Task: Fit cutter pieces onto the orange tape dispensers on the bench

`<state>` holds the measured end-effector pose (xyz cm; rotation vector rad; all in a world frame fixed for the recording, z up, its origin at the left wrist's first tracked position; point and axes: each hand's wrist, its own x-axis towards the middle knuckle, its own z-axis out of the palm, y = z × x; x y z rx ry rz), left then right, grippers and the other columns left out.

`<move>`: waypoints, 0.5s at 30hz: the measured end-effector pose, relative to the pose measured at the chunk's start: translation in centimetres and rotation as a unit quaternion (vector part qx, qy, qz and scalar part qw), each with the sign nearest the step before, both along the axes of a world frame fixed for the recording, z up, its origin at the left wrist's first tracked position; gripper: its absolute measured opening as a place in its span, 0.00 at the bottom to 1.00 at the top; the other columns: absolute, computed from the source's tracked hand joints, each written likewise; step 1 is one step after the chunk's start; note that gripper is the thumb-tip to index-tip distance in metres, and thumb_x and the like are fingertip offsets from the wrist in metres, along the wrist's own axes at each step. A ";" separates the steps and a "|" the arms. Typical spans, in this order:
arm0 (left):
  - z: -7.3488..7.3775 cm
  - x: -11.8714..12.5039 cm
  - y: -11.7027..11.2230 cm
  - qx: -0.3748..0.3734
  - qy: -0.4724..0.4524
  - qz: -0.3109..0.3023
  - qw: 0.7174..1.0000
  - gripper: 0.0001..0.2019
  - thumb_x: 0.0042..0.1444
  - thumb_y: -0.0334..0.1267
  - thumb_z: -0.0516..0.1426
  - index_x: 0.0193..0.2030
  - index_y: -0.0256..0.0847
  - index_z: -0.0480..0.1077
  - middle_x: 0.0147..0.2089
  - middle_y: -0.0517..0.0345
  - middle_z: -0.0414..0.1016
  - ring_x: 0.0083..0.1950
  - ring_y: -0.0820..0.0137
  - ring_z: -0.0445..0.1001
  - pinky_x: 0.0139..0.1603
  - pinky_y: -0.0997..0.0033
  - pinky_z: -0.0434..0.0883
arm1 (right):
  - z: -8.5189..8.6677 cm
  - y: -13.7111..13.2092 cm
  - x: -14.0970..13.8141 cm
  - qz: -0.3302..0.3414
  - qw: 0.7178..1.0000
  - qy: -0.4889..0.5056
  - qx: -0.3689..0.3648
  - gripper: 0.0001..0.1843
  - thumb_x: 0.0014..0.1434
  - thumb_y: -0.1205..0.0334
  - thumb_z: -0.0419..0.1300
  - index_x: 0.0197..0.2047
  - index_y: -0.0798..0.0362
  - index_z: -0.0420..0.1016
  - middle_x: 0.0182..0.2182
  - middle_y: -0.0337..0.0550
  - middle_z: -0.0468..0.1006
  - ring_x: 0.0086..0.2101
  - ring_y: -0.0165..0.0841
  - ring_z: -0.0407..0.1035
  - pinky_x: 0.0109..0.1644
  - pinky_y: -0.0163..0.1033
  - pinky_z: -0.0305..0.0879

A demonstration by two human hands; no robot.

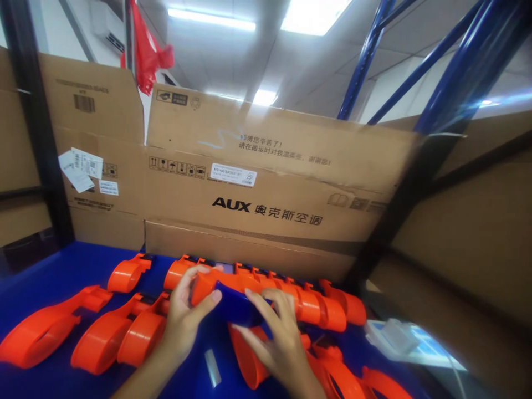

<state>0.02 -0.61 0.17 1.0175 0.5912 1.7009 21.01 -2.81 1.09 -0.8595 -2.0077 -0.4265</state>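
A wall of cardboard boxes [266, 183] closes off the back of the blue tabletop [54, 271], with dark rack posts [35, 127] on either side, so the working room is a shallow strip in front. Orange plastic dispensers [100, 338] lie scattered flat across that strip, and a tight row of them [316, 305] is lined up against the boxes, crowding the space around the hands. A white device [399, 338] lies off to the right. The left hand [187, 316] and right hand [278, 338] meet at the middle, both sets of fingers clamped on one dispenser with a dark blue part [233, 302], lifted just above the tabletop, apparently so that each hand steadies one end. A small clear strip [213, 367] lies below them.
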 end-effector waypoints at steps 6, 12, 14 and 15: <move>-0.1 0.0 0.1 0.001 -0.016 -0.052 0.998 0.32 0.53 0.39 0.71 0.64 0.48 0.68 0.65 0.44 0.76 0.65 0.52 0.75 0.64 0.55 0.73 | -0.3 -0.1 -0.3 0.013 0.997 0.073 -0.025 0.36 0.60 0.56 0.72 0.69 0.43 0.68 0.47 0.50 0.78 0.46 0.47 0.75 0.50 0.54 0.73; -1.4 1.0 -0.1 0.077 0.081 -0.166 0.980 0.39 0.55 0.40 0.70 0.73 0.51 0.62 0.73 0.47 0.66 0.71 0.49 0.68 0.71 0.50 0.66 | -2.2 0.4 -1.1 0.102 0.906 0.374 -0.170 0.32 0.68 0.43 0.60 0.70 0.45 0.67 0.64 0.52 0.74 0.61 0.51 0.70 0.63 0.57 0.69; -1.6 1.3 -0.5 0.091 0.127 -0.177 0.972 0.39 0.57 0.40 0.69 0.73 0.50 0.61 0.73 0.47 0.67 0.72 0.50 0.65 0.73 0.49 0.62 | -3.2 0.5 -1.4 0.119 0.863 0.434 -0.229 0.32 0.70 0.39 0.54 0.69 0.46 0.69 0.66 0.51 0.72 0.65 0.51 0.67 0.66 0.58 0.66; -1.7 1.4 -0.7 0.099 0.137 -0.179 0.969 0.38 0.57 0.42 0.69 0.73 0.50 0.61 0.72 0.47 0.68 0.73 0.49 0.65 0.74 0.48 0.61 | -3.6 0.5 -1.6 0.122 0.846 0.450 -0.259 0.33 0.70 0.37 0.53 0.69 0.46 0.69 0.66 0.50 0.72 0.66 0.50 0.65 0.68 0.58 0.64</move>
